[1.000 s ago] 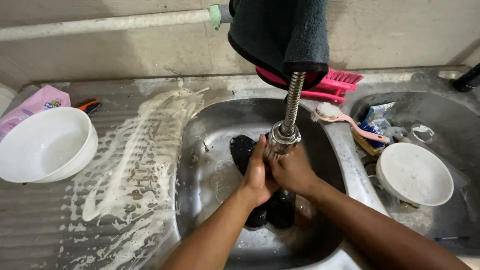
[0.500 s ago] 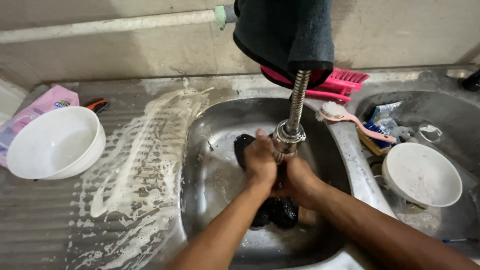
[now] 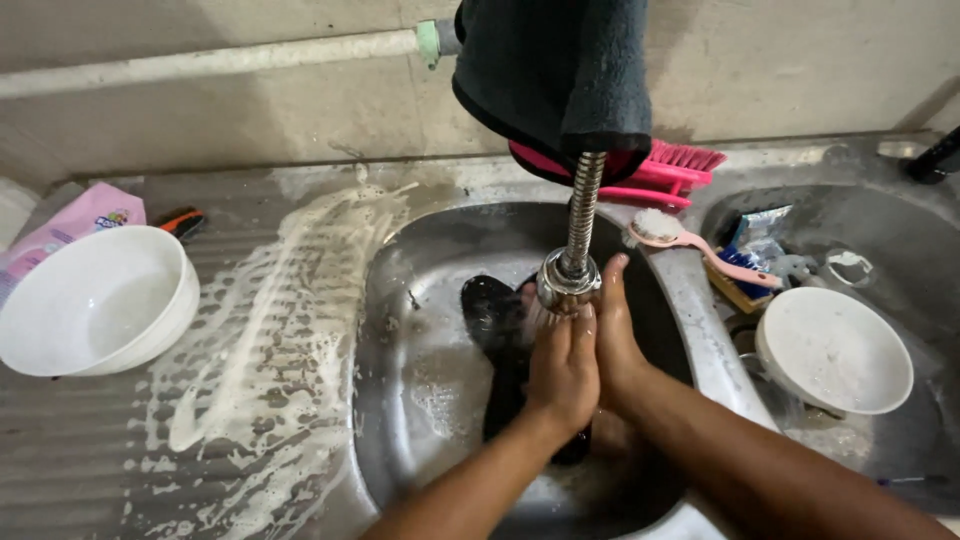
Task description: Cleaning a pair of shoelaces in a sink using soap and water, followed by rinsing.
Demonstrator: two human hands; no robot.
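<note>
Grip: our left hand (image 3: 562,372) and right hand (image 3: 618,345) pressed palm to palm, holding nothing, centre frame.
Placement: directly under the flexible steel spout's nozzle (image 3: 568,288), catching water.
Below: black cloth-like item (image 3: 497,318) lying in the stainless steel sink basin (image 3: 420,320).
Left: white round bowl (image 3: 95,300) on the soapy drainboard (image 3: 260,350), set aside.

The left hand (image 3: 563,365) and right hand (image 3: 618,340) press palm to palm, fingers pointing up, directly beneath the steel faucet head (image 3: 567,290). That head hangs on a ribbed flexible hose. Just left of the faucet head, a dark wet cloth (image 3: 500,330) lies crumpled low in the basin.
</note>
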